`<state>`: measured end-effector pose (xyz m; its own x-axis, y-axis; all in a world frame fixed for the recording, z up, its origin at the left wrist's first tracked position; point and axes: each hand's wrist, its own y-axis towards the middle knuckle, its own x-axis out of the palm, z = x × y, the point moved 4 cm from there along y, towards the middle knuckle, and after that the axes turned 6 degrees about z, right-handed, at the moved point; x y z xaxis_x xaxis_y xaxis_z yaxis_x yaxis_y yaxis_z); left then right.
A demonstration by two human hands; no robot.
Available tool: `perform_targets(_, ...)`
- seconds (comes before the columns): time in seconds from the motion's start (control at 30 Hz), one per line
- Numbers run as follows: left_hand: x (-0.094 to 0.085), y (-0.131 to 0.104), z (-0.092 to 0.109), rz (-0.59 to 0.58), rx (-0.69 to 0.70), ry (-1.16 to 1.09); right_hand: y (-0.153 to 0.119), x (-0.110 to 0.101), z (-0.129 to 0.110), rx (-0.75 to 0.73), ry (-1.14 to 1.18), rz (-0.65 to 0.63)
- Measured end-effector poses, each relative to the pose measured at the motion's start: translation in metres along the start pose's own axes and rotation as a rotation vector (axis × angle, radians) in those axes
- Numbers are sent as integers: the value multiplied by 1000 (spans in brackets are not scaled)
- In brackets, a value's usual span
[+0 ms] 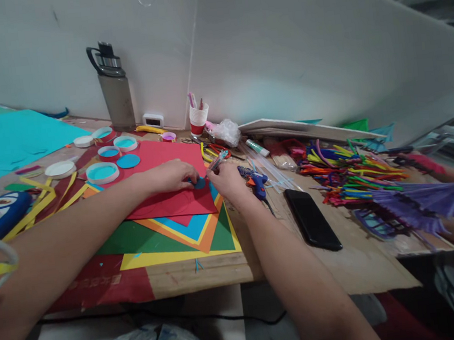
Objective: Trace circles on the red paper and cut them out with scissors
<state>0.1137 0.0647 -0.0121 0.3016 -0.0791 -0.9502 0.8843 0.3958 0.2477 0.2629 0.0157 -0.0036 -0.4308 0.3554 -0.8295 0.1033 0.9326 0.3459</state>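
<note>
Left hand (177, 176): pinches blue paper (200, 183) over red sheet (176, 203)
Right hand (227, 178): can't say whether it grips anything
Worktop (206, 277) front edge: printing (114, 279), illegible

A cardboard-covered table (370, 263), printed red along its left front edge, is crowded with craft supplies. A stack of coloured paper sheets (174, 205) is laid near the front, its corners fanned. A water bottle (117, 99) and a paper cup (198, 119) are stood upright toward the back. Farther right, a blue glue gun (259, 183), a black smartphone (312, 220) and heaped pipe cleaners (357, 170) are set down.
</note>
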Motion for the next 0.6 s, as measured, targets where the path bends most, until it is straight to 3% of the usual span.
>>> perform_targets(0.27,-6,1,5,-35,-54,33,-4,-1,-5,-105,-53,0)
perform_targets(0.6,-4,1,6,-20,10,-3,-8,-4,-10,-149,-13,-14)
